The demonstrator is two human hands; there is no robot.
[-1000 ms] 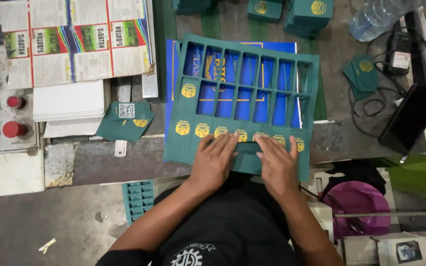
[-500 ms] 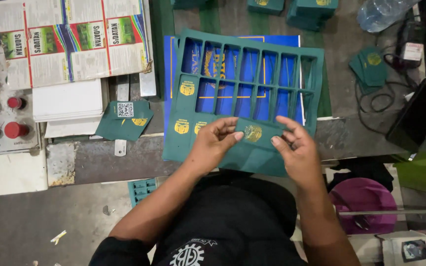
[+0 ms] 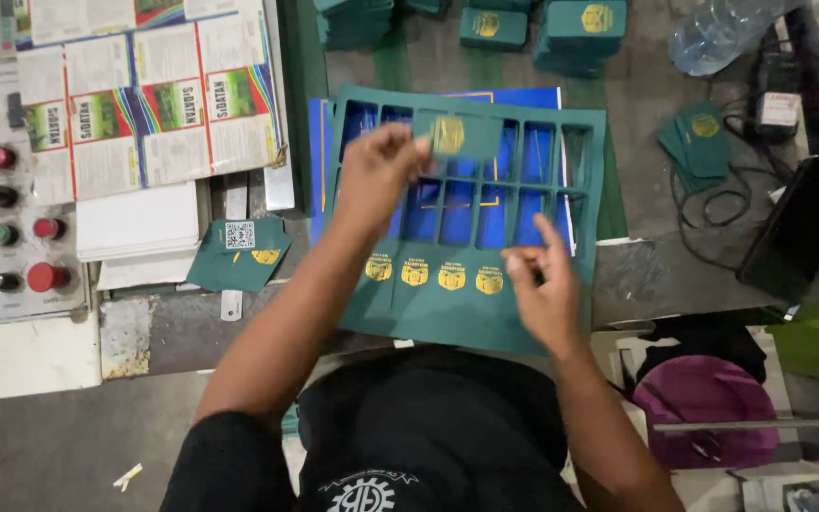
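A large green die-cut card sheet (image 3: 447, 303) lies on the bench, most of its windows punched out so a blue sheet (image 3: 523, 100) shows through. Several gold-crested cards remain along its near row (image 3: 433, 275). My left hand (image 3: 376, 175) is raised over the sheet's upper middle and pinches one loose green card with a gold crest (image 3: 457, 136). My right hand (image 3: 542, 289) hovers over the right end of the near row with fingers spread, holding nothing.
Stacks of finished green cards (image 3: 580, 28) sit at the far edge, with loose ones (image 3: 699, 142) at right near a black phone (image 3: 798, 242), cables and a plastic bottle (image 3: 718, 33). A control panel with red and green buttons (image 3: 21, 228) and printed sheets (image 3: 144, 104) stand at left.
Both hands were pressing on the near row of cards. My left hand has lifted one card free and carried it up over the sheet; my right hand has drawn back, fingers apart.
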